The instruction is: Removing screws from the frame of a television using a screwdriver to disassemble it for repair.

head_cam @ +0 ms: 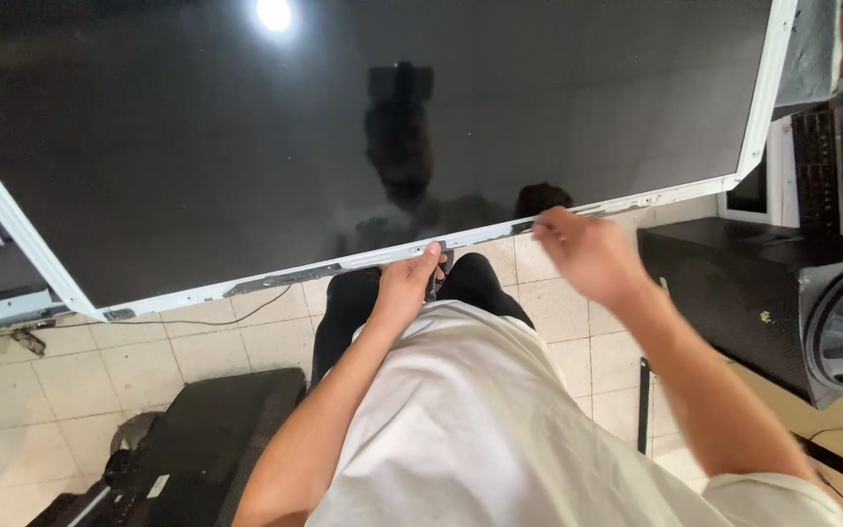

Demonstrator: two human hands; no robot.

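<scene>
Large dark screen panel (373, 127) with white frame lying flat ahead, near edge over the knees. Left hand (407, 283) pinching that near edge, thumb on top. Right hand (582, 249) blurred at the same edge; grip indeterminable.

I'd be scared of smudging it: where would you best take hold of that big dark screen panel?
Probably by the white frame along the near edge of the screen panel, coming from below, where both the left hand and right hand already sit. The glossy face offers no grip.
</scene>
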